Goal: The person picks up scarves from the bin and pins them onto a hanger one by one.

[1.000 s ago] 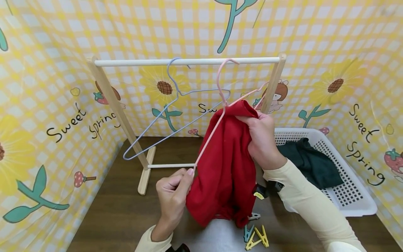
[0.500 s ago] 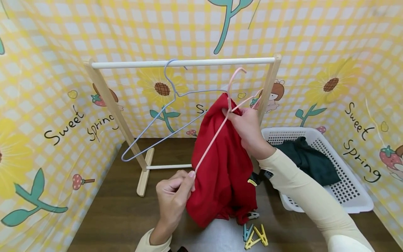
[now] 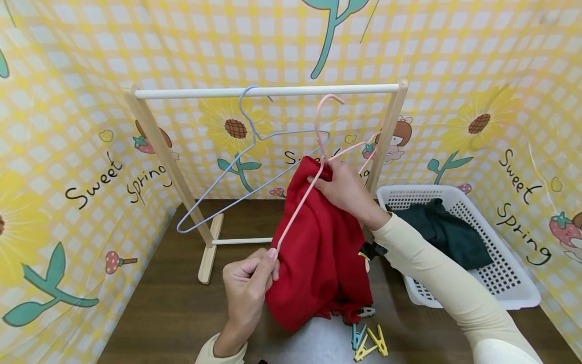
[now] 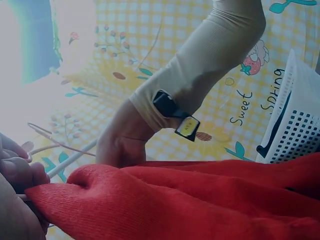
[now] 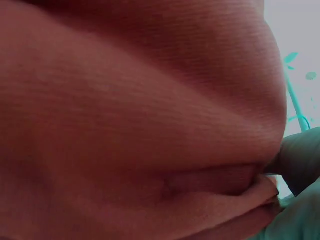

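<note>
A red knit garment (image 3: pixel 313 253) hangs in loose folds before me; its exact kind is unclear. My left hand (image 3: pixel 250 283) pinches the lower left end of a pink hanger (image 3: pixel 300 205) between thumb and finger, close to the garment's edge. That hanger's left arm runs across the front of the cloth, and its hook stands just in front of and below the rail. With its thumb on the cloth, my right hand (image 3: pixel 347 189) holds the garment's top edge by the hanger's neck; its other fingertips are hidden. Red cloth (image 5: pixel 150 125) fills most of the right wrist view.
A blue hanger (image 3: pixel 254 130) hangs from the white rail (image 3: pixel 191 93) of a wooden stand. At the right, a white basket (image 3: pixel 514 298) holds a dark green cloth (image 3: pixel 445 232). Yellow (image 3: pixel 377 341), teal (image 3: pixel 358 336) and grey clothespins (image 3: pixel 366 312) lie in front.
My right hand has moved left and slightly down from the garment's right top corner to beside the hanger's neck. The hanger's hook swung right, then back left. My left hand keeps its pinch.
</note>
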### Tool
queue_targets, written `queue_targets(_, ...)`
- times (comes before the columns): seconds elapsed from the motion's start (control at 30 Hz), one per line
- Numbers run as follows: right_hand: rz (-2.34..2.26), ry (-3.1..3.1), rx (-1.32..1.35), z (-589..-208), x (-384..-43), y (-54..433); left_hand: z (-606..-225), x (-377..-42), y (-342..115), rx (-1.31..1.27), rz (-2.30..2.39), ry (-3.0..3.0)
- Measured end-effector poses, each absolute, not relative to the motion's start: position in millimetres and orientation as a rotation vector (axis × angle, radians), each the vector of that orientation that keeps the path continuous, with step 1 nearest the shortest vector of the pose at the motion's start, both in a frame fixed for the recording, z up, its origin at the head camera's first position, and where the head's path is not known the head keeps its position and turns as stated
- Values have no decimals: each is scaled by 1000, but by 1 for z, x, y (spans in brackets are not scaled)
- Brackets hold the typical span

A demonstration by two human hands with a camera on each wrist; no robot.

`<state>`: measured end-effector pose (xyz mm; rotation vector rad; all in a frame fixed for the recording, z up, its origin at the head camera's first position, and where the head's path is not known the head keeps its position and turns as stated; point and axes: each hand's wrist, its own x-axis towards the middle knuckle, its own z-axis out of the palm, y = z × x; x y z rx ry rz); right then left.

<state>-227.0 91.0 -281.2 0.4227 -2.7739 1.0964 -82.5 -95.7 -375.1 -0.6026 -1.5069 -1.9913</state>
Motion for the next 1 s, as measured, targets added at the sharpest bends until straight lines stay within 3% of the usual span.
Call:
queue_targets(0.27, 853, -2542, 605, -290, -221, 96, -372, -81, -100, -585, -2020, -1480)
queue_targets(0.57, 1010, -2021, 543, -317, -186, 127, -374, -68, -106, -557, -2048, -1446)
queue_targets(0.83, 1158, -2447, 346, -347, -167, 154, -374, -63, -108, -496, -2093, -1444)
queue_targets(1.0, 1613, -2742, 417, -370, -176, 163, -371, -62, -106, -486, -2098, -1433)
